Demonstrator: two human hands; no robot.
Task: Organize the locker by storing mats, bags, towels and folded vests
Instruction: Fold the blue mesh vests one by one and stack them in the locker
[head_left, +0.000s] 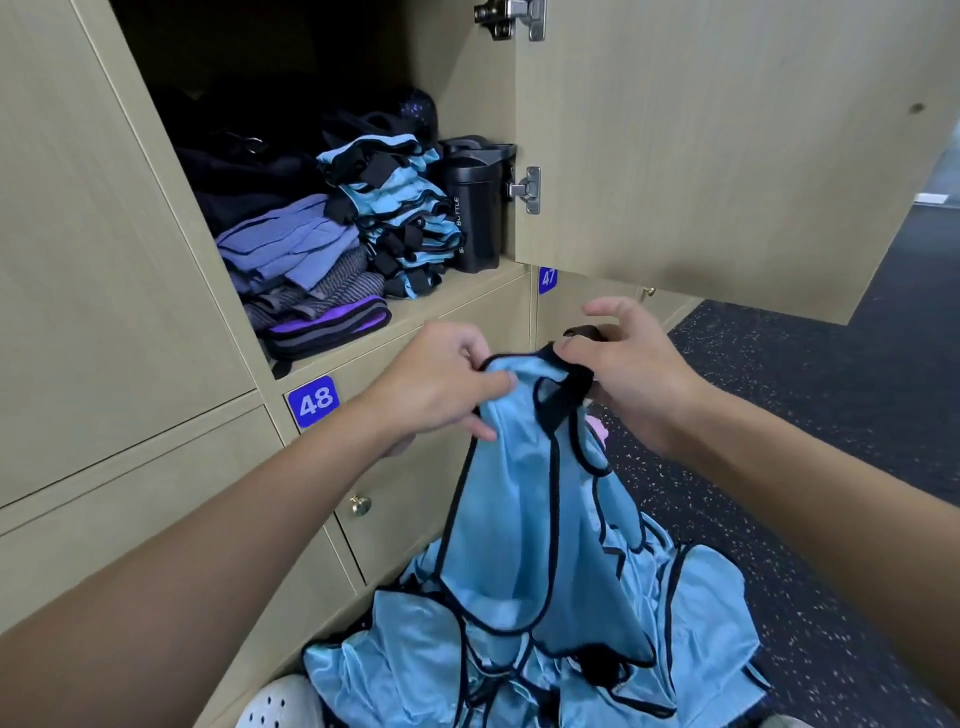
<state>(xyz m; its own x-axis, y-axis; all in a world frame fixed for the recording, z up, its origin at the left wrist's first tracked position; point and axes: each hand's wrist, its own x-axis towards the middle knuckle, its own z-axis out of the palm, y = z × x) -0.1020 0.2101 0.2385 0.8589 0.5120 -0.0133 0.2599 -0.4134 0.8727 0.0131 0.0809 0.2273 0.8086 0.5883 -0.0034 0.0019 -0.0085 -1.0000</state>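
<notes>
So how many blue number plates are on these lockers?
2: blue number plate 48 below the open locker's shelf, and blue number plate 47 further right, under the open wooden door. Others may be hidden.

The locker (453, 67) stands open, door (727, 156) swung out to the right. The shelf (460, 295) is packed: folded towels (306, 270) left, folded blue vests (400, 218) centre, black bottle (475, 223) against the right wall, dark bags (244, 171) behind. Free room above the stacks only.

vest (519, 493): smooth light-blue cloth with a soft sheen, matt black trim
locker door (727, 156): pale wood grain, matt
hinge (525, 189): bright, glossy metal
bottle (475, 223): black plastic, dull sheen
knob (359, 504): polished brass-coloured metal
floor (831, 415): dark, speckled, grainy
</notes>
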